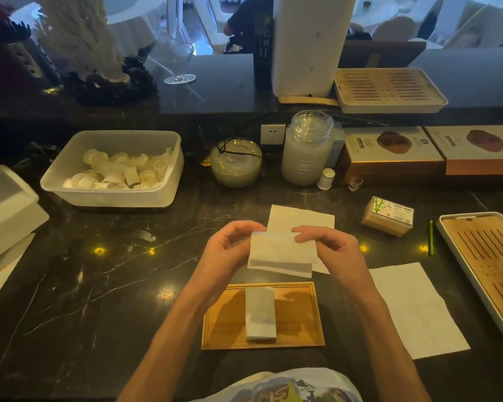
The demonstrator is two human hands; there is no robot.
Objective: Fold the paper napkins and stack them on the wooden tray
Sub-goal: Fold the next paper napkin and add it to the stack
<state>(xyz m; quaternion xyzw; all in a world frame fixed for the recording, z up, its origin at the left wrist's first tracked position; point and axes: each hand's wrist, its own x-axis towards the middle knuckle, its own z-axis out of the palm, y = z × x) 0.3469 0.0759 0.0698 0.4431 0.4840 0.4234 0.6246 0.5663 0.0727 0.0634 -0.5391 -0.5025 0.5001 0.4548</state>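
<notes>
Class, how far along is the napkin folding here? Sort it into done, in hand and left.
Done: at least one folded white paper napkin lies on the flat rectangular wooden tray. In hand: the left hand and right hand hold a partly folded white napkin between them. Left: one unfolded white napkin beyond the hands and another flat napkin right of the tray, both on the dark counter.

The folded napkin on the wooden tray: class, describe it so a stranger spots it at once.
On the dark counter, nearest the person, lies a wooden tray. On it rests the folded napkin, a narrow strip. Others are wider: a half-folded napkin held by left hand and right hand, two flat napkins beside.
</notes>
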